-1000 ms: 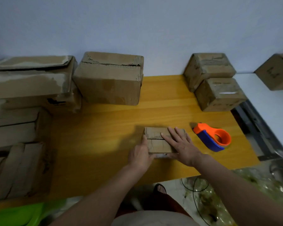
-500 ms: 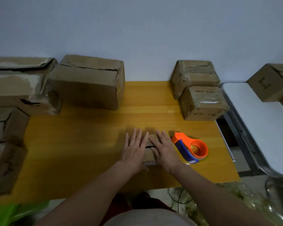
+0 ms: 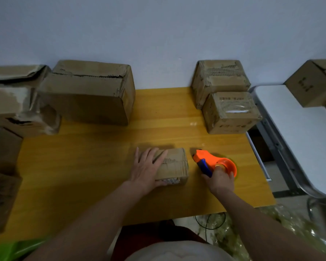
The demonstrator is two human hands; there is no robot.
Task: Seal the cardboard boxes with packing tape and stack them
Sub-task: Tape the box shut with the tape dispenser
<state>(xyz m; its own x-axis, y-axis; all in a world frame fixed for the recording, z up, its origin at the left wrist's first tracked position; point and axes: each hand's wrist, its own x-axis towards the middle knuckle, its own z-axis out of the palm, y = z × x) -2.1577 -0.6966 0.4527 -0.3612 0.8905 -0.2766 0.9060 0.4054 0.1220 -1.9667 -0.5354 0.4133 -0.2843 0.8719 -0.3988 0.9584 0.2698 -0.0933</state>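
A person's left hand (image 3: 146,169) lay flat, fingers spread, on a small cardboard box (image 3: 174,165) near the front edge of the yellow worktop (image 3: 94,166), while the right hand (image 3: 219,178) gripped an orange and blue tape dispenser (image 3: 213,163) resting just beside the box on its right. A large torn box (image 3: 90,93) stood along the worktop's back edge, and two smaller boxes (image 3: 228,99) sat touching each other at its back right corner.
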